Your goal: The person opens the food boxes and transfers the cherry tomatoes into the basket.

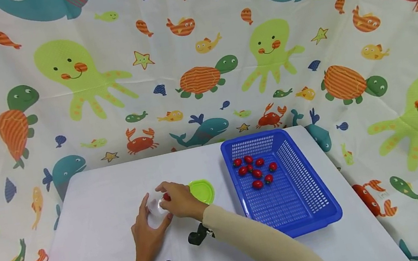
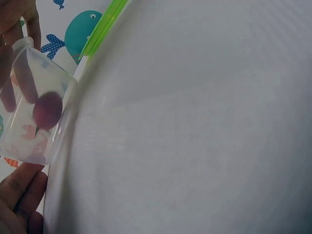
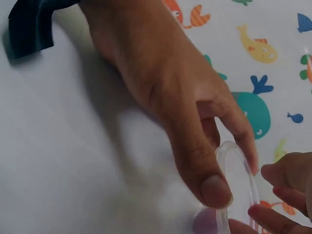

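Note:
A clear plastic cup (image 1: 154, 206) stands between the hands at the middle of the table. My left hand (image 1: 147, 234) grips it, thumb on the near side and fingers round the far left, as the right wrist view shows with the thumb (image 3: 214, 190) at the rim (image 3: 224, 151). Reaching over the cup's mouth from the right, my right hand (image 1: 181, 201) pinches a red cherry tomato (image 1: 166, 196). Through the cup wall in the left wrist view, the tomato (image 2: 48, 110) shows beside its fingers (image 2: 27, 80). The right fingertips are partly hidden in the head view.
A round green lid (image 1: 202, 191) lies just right of the cup, partly behind my right hand. Farther right stands a blue plastic basket (image 1: 299, 207) with several cherry tomatoes (image 1: 256, 174) inside. A white cloth covers the table (image 1: 99, 239); a sea-animal curtain (image 1: 167, 73) hangs behind.

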{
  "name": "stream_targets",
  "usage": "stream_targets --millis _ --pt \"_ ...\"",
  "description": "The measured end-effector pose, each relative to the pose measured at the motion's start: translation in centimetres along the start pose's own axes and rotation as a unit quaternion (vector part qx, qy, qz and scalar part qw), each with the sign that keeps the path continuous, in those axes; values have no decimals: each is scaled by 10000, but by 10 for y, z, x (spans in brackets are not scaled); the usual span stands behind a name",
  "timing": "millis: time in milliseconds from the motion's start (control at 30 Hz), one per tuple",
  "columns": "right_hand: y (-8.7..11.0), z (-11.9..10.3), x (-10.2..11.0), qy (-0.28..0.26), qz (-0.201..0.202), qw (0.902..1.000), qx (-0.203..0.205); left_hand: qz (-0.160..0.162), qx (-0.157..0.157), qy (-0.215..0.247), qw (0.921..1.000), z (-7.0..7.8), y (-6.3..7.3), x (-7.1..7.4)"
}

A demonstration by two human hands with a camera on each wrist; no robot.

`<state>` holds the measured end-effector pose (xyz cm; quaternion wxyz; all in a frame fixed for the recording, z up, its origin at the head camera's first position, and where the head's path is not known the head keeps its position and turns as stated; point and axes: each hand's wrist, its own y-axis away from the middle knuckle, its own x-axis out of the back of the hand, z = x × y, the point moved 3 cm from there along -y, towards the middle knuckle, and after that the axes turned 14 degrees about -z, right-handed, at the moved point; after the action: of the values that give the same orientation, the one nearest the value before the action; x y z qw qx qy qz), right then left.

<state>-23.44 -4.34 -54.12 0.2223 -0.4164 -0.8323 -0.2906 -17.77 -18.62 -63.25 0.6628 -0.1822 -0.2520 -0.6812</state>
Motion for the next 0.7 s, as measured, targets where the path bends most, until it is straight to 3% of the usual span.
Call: stream_targets --millis 167,267,500,700 --pt "1 -2 -1 -223 221 9995 35 -60 40 4 10000 1 0 1" --pt "-1 -2 -2 31 290 9996 -65 -19 -18 -15 10000 2 0 2" --pt "-11 0 -9 852 6 9963 -146 44 -72 -47 10000 2 -1 3" --pt "-16 0 -16 496 -310 9978 -319 86 -179 -46 9998 1 0 1"
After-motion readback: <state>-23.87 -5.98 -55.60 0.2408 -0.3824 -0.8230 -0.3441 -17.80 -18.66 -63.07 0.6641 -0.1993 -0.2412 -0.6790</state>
